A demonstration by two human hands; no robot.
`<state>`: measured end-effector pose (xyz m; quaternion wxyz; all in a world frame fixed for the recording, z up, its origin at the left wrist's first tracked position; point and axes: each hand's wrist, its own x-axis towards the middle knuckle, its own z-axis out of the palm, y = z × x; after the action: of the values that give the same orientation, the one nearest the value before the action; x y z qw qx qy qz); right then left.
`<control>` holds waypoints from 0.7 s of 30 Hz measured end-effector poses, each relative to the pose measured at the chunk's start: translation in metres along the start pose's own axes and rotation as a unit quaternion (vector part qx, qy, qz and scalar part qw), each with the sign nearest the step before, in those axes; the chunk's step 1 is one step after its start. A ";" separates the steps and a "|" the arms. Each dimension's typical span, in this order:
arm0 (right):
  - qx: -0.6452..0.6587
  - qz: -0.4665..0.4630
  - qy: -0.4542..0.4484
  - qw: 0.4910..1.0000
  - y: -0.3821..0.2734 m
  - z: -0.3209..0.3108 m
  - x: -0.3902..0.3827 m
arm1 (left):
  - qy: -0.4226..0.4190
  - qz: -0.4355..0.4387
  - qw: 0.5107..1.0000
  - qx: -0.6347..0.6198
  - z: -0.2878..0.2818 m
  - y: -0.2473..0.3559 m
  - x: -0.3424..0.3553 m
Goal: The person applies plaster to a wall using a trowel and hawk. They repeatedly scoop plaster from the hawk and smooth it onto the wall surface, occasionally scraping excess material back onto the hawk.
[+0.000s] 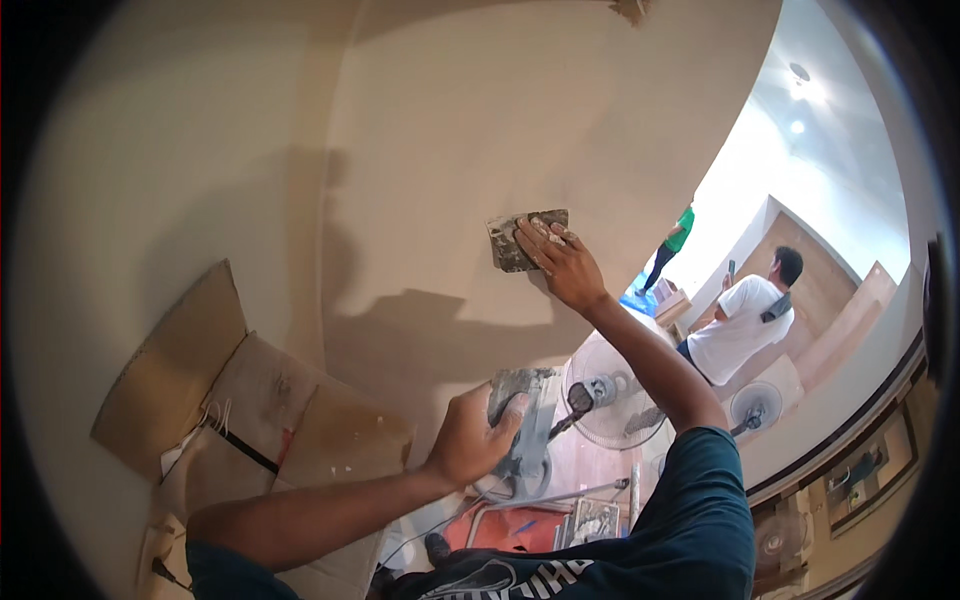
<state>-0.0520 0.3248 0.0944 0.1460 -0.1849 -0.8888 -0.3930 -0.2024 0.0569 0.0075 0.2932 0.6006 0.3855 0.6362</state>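
My right hand [565,262] is raised against the beige wall [440,130]. Its fingers press on a thin, roughly square putty scraper [508,250] smeared with dark and whitish filler, which lies on the wall's surface. Lower down and closer to me, my left hand [472,432] grips a second flat grey putty blade [535,420], thumb on its face. Specks of pale filler coat the fingers of my right hand. The lower end of the left blade overlaps a grey round object behind it, so where it stops is hard to tell.
Opened cardboard boxes [340,440] stand at lower left. A large standing fan [630,400] sits beyond my forearms, a smaller fan [757,408] farther right. One person in white [745,325] and another in green [680,232] stand behind. Red material [490,528] lies below.
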 end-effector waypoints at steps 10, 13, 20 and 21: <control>0.267 0.245 -0.093 0.928 -0.126 0.003 -0.149 | -0.127 -0.019 0.981 0.143 -0.001 -0.016 -0.002; 0.447 0.510 -0.004 0.735 -0.215 0.020 -0.223 | -0.168 -0.048 0.971 0.166 0.005 -0.024 0.005; 0.609 0.733 -0.080 0.292 -0.380 0.048 -0.356 | -0.158 -0.190 0.966 0.071 0.011 -0.005 0.003; 0.569 0.766 0.005 0.298 -0.393 0.094 -0.394 | -0.166 -0.226 0.960 0.031 0.027 -0.009 0.021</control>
<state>0.1132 0.0670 -0.3794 0.4547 -0.6509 -0.3462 0.4998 -0.1792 0.0831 0.0103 0.4703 0.6038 0.4764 0.4329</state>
